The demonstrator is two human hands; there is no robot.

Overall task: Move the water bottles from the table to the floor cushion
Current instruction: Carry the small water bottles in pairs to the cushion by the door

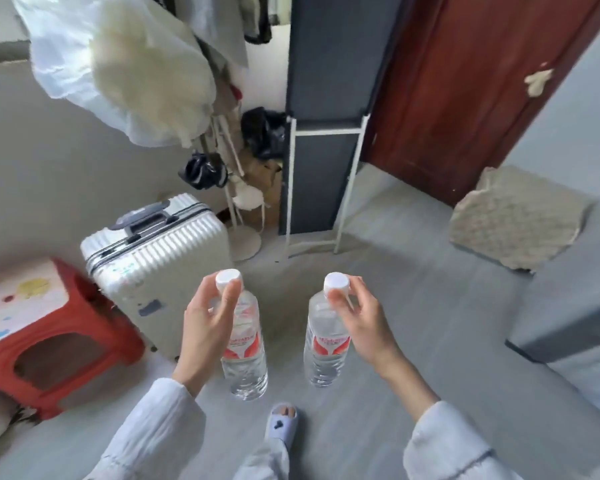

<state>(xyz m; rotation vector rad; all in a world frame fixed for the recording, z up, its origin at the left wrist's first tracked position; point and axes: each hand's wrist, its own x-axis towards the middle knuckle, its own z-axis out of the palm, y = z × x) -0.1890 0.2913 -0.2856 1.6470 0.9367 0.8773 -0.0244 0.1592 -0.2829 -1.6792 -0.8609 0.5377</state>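
Each hand pinched a clear plastic water bottle with a white cap and red label by its neck, left hand (207,327) holding the left bottle (245,355), right hand (361,323) the right bottle (326,344), hanging upright above the grey floor (413,341), seemingly for easy carrying toward the beige patterned floor cushion (513,220).

Both your arms reach forward and down, pale sleeves ending short of the wrists. Your left hand (205,327) is raised with its palm turned rightward, fingertips pinching a bottle cap (228,279). Your right hand (359,322) mirrors it, fingertips pinching the other cap (336,282). One slippered foot (282,422) shows below.
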